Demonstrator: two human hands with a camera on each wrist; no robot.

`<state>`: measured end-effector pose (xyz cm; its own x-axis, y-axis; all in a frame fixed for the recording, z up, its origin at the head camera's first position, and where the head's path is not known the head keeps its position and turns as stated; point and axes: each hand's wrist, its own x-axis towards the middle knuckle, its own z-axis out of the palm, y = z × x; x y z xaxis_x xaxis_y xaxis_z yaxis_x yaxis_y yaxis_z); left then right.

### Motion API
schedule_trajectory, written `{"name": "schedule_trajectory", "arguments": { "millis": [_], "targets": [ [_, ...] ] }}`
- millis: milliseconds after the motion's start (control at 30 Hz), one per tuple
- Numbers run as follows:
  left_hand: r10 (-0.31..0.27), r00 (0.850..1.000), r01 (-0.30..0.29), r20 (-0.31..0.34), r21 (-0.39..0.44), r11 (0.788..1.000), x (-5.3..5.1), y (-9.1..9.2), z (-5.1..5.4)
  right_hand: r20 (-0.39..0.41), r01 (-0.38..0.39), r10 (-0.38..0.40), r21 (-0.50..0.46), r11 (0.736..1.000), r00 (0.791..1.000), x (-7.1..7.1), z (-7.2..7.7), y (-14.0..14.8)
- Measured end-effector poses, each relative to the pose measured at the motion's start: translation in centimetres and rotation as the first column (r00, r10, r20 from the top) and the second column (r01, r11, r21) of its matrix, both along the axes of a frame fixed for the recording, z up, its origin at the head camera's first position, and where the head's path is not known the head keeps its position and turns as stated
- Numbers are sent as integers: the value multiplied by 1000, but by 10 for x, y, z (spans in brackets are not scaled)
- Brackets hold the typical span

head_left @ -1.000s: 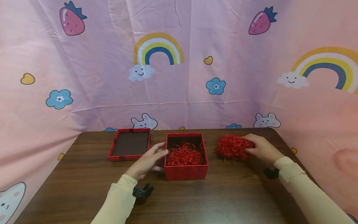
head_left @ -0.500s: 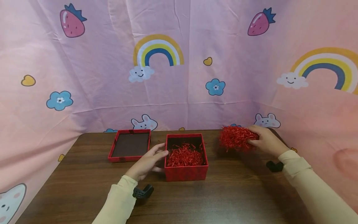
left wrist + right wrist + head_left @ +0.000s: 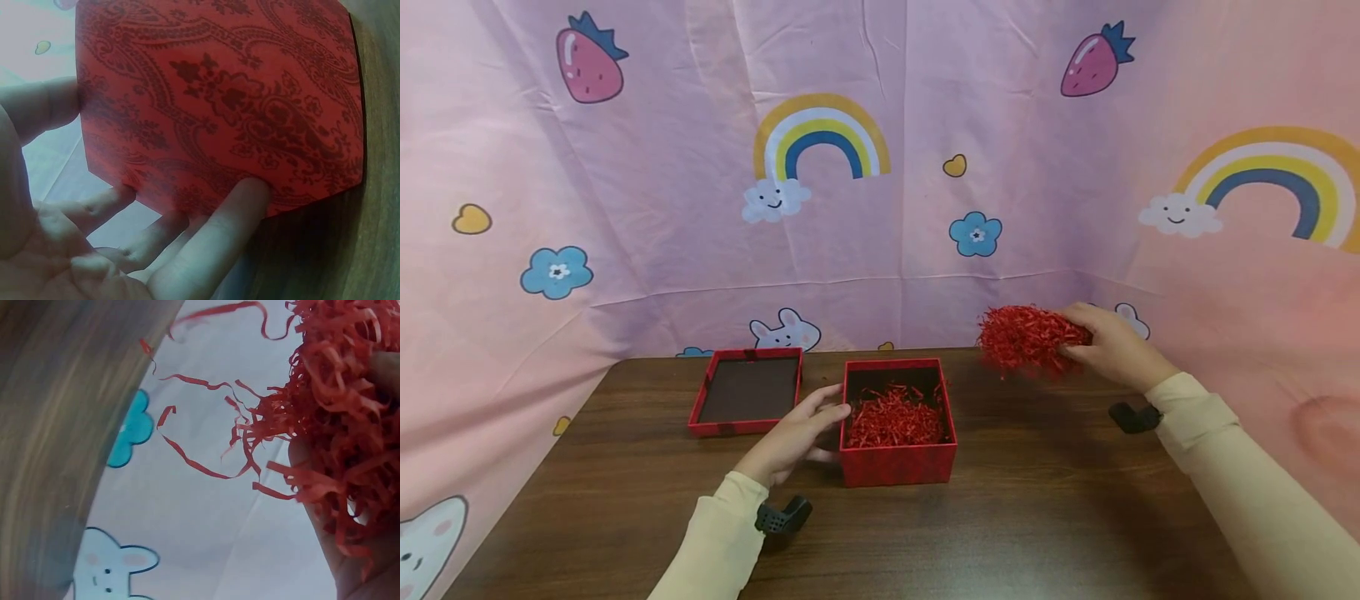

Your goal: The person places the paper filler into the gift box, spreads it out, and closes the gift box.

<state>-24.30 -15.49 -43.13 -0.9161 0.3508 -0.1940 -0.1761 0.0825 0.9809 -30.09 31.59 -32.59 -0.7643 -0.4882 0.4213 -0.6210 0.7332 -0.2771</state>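
Note:
An open red box [image 3: 898, 464] stands mid-table with red shredded paper [image 3: 897, 417] inside. My left hand [image 3: 790, 437] rests against its left wall, the thumb at the rim. Up close in the left wrist view, the spread fingers [image 3: 231, 231] touch the patterned red wall [image 3: 219, 94]. To the right of the box, my right hand [image 3: 1116, 346] grips a clump of red shredded paper [image 3: 1026, 337], held above the table's back edge. In the right wrist view the clump [image 3: 337, 406] lies between thumb and fingers, with loose strands hanging out.
Left of the box, a shallow red lid [image 3: 748, 387] lies with its dark inside up, near the left hand. The brown wooden table [image 3: 1000, 525] runs back to a pink and purple printed cloth [image 3: 917, 100], which also rises at both sides.
My right hand has lifted the clump of shredded paper off the table, upward and toward the back. The left hand and the box have stayed in place.

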Motion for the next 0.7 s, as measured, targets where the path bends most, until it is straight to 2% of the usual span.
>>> {"name": "schedule_trajectory", "arguments": {
  "millis": [333,700],
  "targets": [
    [4,1000,-4,-4,-7,1000,1,1,0,16,-22,22,17,1000,1000,7,19,-26],
    [1,1000,-1,-7,1,1000,2,0,-1,104,-121,121,-9,993,987,11,19,-62]
  ]
}}
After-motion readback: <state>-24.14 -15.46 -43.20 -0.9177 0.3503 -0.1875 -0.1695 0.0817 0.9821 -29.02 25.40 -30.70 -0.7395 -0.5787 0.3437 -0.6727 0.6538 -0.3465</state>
